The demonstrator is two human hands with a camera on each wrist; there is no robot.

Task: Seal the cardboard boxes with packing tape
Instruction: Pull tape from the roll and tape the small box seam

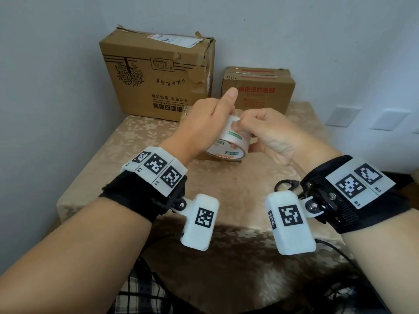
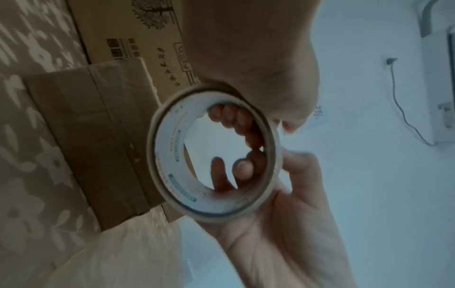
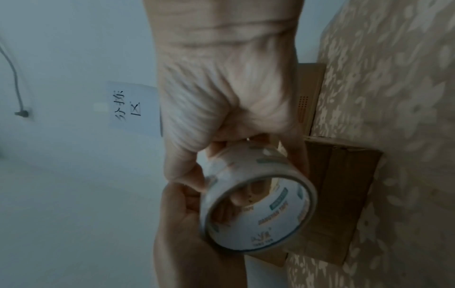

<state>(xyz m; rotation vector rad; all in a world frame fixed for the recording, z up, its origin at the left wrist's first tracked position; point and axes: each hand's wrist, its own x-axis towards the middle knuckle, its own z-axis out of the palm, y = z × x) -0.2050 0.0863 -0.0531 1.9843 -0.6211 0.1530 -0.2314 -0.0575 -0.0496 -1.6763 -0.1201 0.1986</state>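
Observation:
A white roll of packing tape (image 1: 231, 146) (image 2: 167, 155) (image 3: 258, 224) is held in the air over the table's middle by both hands. My left hand (image 1: 217, 123) (image 2: 258, 68) grips it with fingers hooked through the core and the index finger sticking up. My right hand (image 1: 244, 123) (image 3: 221, 87) pinches the roll's outer face from the right. A small flat cardboard box (image 2: 93, 146) (image 3: 344, 194) lies on the table right under the roll. A large cardboard box (image 1: 156, 78) and a smaller one (image 1: 258, 87) stand behind, against the wall.
The table (image 1: 113, 177) wears a beige flowered cloth and sits in a corner with walls at left and back. Wall sockets (image 1: 342, 115) are at the right. Black cables (image 1: 335, 248) trail at the front edge, near checked fabric (image 1: 136, 293).

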